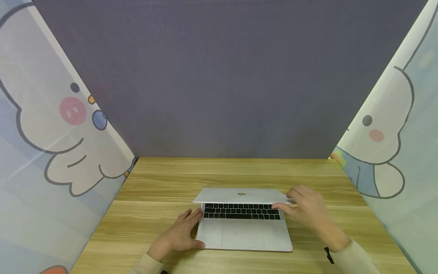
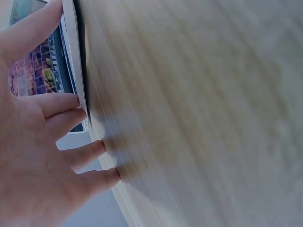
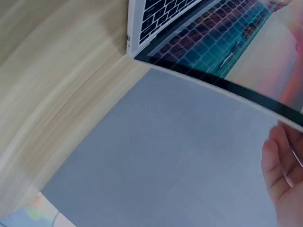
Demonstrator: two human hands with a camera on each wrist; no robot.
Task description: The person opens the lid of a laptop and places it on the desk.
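Observation:
A silver laptop (image 1: pixel 244 234) lies on the wooden table, its lid (image 1: pixel 222 196) tilted partway over the black keyboard (image 1: pixel 236 211). At the lid's right corner, my right hand (image 1: pixel 309 209) pinches the edge, thumb on the near side and fingers behind. In the right wrist view that hand (image 3: pixel 291 175) is partly cut off below the lid's edge, and the lit screen (image 3: pixel 213 47) reflects the keys. My left hand (image 1: pixel 181 232) rests along the base's left side with fingers spread. The left wrist view shows its fingertips (image 2: pixel 78 100) touching the laptop's side edge, others on the table.
The wooden table (image 1: pixel 154 186) reaches back to a dark grey panel (image 1: pixel 219 83). Cartoon-printed sheets hang on the left (image 1: pixel 44 125) and right (image 1: pixel 380 152). A black strap (image 1: pixel 329 255) hangs by the right sleeve (image 1: pixel 354 258).

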